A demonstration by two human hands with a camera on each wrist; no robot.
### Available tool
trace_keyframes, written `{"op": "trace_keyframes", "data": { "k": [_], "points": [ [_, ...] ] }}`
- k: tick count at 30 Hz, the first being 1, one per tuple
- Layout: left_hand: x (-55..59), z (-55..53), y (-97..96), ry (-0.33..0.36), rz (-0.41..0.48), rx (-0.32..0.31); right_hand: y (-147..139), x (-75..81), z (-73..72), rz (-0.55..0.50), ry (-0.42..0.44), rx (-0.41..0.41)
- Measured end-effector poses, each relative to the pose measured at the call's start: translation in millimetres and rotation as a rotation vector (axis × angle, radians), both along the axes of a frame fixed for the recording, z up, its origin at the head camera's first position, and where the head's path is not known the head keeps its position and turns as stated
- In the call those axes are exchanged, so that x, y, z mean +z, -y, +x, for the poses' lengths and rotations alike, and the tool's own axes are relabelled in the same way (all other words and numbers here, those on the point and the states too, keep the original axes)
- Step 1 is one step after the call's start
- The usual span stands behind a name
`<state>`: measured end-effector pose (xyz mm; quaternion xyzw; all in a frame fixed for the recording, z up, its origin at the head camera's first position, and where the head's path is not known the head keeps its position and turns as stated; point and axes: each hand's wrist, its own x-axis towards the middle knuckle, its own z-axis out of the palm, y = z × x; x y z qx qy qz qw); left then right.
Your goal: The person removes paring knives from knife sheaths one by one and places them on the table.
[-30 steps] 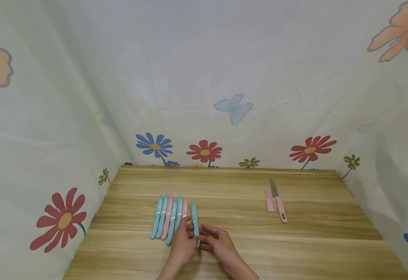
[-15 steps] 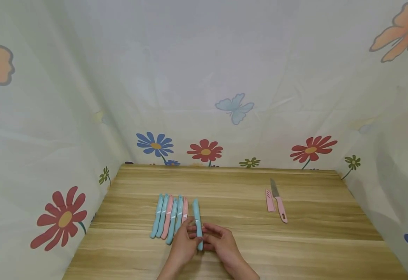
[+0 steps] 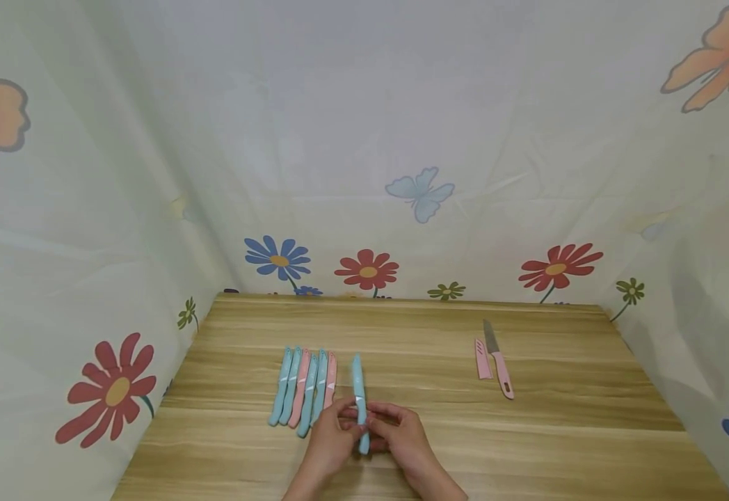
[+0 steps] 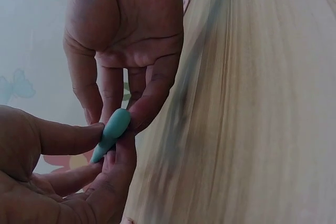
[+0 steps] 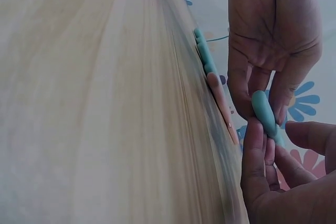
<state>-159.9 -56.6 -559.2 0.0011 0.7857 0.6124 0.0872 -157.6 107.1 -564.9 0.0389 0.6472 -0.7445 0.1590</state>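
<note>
The teal knife is a slim, smooth, plastic-looking piece, its blade covered by a sheath of the same colour, with a small white mark near the middle and a gently curved handle ending in a rounded butt. It is between the two hands near the front of the tabletop, and the wrist views show it raised off the surface, though how high is hard to judge. Its long axis runs away from the person, the far end leaning slightly to the left; the sheathed blade points toward the back and the butt faces the person. The left hand pinches the handle between thumb and fingers, with no gap left in the grip. The right hand has its fingers curled against the handle from the other side, thumb close alongside; how firmly it presses cannot be told. Just left of the hands lies a row of six sheathed knives, four teal and two pink, roughly parallel, butts toward the person. Well apart to the right, a pink-handled knife shows its bare grey metal blade, aimed away from the person, beside a flat pink sheath with slanted slots. The tabletop has streaky wood grain; behind it hangs creased pale cloth printed with flowers and butterflies.
</note>
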Motion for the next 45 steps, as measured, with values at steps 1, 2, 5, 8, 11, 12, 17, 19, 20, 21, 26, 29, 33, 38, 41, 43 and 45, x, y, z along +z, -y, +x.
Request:
{"op": "trace_keyframes", "data": {
  "k": [1,2,5,8,11,12,17,19,20,21,26,29,33,38,41,43,45],
  "points": [
    [0.4,0.3,-0.3,0.003,0.003,-0.003,-0.5,0.2,0.2,0.002,0.002,-0.001],
    [0.6,0.6,-0.5,0.008,0.007,-0.007,-1.0,0.5,0.5,0.003,0.002,-0.003],
    [1.3,1.6,-1.7,0.027,0.034,-0.024,-2.7,1.5,1.3,0.001,0.005,-0.011],
    [2.1,2.6,-3.1,0.054,0.066,-0.038,-4.6,2.4,2.5,-0.009,0.009,-0.016],
    [2.4,3.2,-4.5,0.070,0.100,-0.048,-7.1,2.8,3.7,-0.021,0.019,-0.018],
    [2.3,3.4,-5.0,0.073,0.112,-0.051,-8.1,3.1,4.1,-0.023,0.022,-0.015],
    [1.2,4.9,-7.5,0.074,0.147,-0.063,-14.4,2.5,5.8,-0.024,0.040,-0.003],
    [0.2,5.7,-10.0,0.071,0.149,-0.064,-17.2,2.1,6.7,-0.023,0.045,-0.003],
    [-0.1,6.2,-11.3,0.070,0.154,-0.067,-18.8,2.2,7.5,-0.018,0.046,-0.005],
    [-0.4,6.7,-12.9,0.070,0.157,-0.069,-20.4,2.5,8.3,-0.014,0.045,-0.008],
    [-0.9,8.7,-20.9,0.092,0.185,-0.079,-28.1,6.4,12.8,0.009,0.044,-0.013],
    [-1.5,9.1,-24.4,0.099,0.185,-0.082,-31.7,7.5,14.0,0.013,0.045,-0.009],
    [-3.7,9.9,-28.5,0.095,0.182,-0.087,-34.9,7.3,15.3,0.023,0.050,-0.017],
    [-4.2,11.9,-33.4,0.093,0.174,-0.090,-39.1,9.7,18.9,0.039,0.056,-0.033],
    [-2.4,13.2,-36.3,0.097,0.178,-0.087,-41.7,12.1,21.0,0.046,0.054,-0.043],
    [-1.2,13.5,-38.4,0.098,0.185,-0.084,-43.1,13.8,22.3,0.048,0.050,-0.050],
    [0.3,14.1,-40.7,0.101,0.193,-0.082,-44.7,15.0,23.5,0.050,0.048,-0.057]
  ]
}}
